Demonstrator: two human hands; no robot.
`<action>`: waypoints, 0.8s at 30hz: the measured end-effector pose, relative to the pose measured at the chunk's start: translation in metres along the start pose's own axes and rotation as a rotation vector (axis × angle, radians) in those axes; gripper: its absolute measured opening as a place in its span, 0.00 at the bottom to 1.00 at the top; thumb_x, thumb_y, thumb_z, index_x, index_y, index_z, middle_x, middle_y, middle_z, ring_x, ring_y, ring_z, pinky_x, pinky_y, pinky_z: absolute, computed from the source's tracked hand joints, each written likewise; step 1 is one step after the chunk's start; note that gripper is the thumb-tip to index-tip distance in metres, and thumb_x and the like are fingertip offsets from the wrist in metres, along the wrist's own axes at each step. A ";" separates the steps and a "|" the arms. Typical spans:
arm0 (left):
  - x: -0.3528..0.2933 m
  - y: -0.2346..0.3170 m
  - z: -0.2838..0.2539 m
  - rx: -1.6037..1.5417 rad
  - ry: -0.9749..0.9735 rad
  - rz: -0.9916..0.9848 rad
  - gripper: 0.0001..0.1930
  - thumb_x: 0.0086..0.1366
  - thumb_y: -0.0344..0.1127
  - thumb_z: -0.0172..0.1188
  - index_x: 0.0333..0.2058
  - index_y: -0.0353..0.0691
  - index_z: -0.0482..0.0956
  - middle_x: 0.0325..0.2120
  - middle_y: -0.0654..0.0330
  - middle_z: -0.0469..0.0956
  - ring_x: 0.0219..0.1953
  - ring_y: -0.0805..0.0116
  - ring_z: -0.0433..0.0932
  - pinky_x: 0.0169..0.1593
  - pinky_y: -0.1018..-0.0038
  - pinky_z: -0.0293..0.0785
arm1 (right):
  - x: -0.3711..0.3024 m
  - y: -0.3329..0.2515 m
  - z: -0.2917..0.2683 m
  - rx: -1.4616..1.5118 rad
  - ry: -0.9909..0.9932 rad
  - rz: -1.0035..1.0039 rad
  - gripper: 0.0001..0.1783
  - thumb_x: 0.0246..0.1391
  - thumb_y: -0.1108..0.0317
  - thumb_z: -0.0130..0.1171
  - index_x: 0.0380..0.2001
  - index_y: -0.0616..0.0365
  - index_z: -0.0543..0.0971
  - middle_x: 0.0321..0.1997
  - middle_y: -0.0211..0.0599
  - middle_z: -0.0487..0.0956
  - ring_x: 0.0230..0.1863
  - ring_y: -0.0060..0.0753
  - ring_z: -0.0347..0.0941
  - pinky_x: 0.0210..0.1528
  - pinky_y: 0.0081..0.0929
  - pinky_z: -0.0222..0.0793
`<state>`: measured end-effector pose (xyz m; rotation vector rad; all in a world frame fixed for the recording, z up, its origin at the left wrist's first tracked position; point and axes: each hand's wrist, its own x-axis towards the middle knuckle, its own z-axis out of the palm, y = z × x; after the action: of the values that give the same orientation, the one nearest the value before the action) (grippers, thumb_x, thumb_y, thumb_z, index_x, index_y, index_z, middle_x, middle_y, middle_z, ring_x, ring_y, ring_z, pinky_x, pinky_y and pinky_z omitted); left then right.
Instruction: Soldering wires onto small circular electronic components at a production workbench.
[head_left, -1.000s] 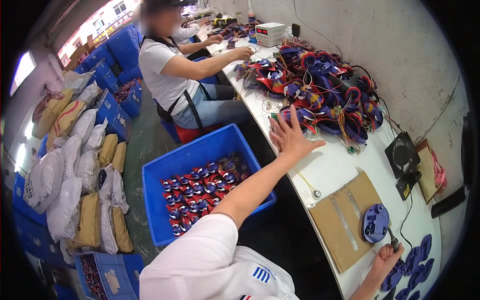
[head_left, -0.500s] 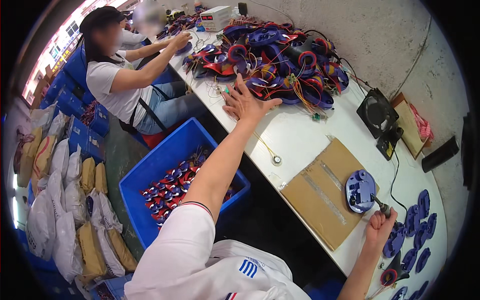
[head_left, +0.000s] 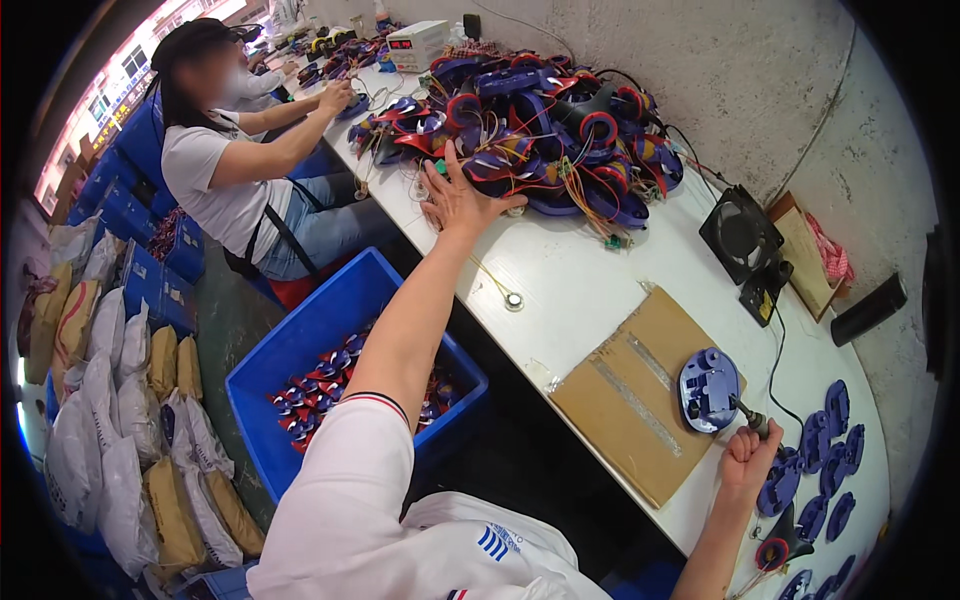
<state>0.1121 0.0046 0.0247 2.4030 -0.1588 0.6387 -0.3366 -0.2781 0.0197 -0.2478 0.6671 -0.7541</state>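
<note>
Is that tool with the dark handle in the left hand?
No, the dark-handled tool is in the right hand, while the left hand is spread open by the purple-and-red parts heap.

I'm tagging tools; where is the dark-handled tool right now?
The dark-handled tool is in the right hand, right of centre in the head view, its tip at the purple oval shell over the right edge of the cardboard.
</note>
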 end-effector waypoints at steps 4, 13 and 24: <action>0.010 -0.007 0.000 -0.025 -0.020 0.032 0.68 0.29 0.61 0.74 0.63 0.53 0.34 0.59 0.32 0.44 0.61 0.33 0.46 0.54 0.39 0.52 | -0.005 -0.001 0.009 -0.007 0.051 -0.017 0.16 0.55 0.63 0.51 0.15 0.54 0.65 0.08 0.18 0.51 0.08 0.13 0.38 0.07 0.12 0.34; -0.022 0.021 -0.011 -0.065 0.006 -0.007 0.69 0.32 0.62 0.73 0.64 0.55 0.30 0.60 0.31 0.34 0.62 0.28 0.35 0.57 0.34 0.39 | 0.007 0.000 -0.004 -0.013 -0.054 -0.001 0.12 0.56 0.64 0.50 0.20 0.56 0.68 0.08 0.19 0.55 0.07 0.11 0.41 0.06 0.11 0.36; -0.035 0.056 0.007 0.090 -0.101 -0.185 0.67 0.30 0.72 0.67 0.65 0.59 0.35 0.62 0.34 0.27 0.63 0.29 0.27 0.58 0.35 0.31 | -0.002 0.002 0.004 -0.023 -0.024 0.031 0.16 0.55 0.63 0.51 0.16 0.55 0.67 0.08 0.19 0.54 0.07 0.13 0.39 0.06 0.12 0.35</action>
<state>0.0698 -0.0450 0.0345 2.5007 0.0510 0.4486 -0.3340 -0.2752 0.0223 -0.2660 0.6561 -0.7130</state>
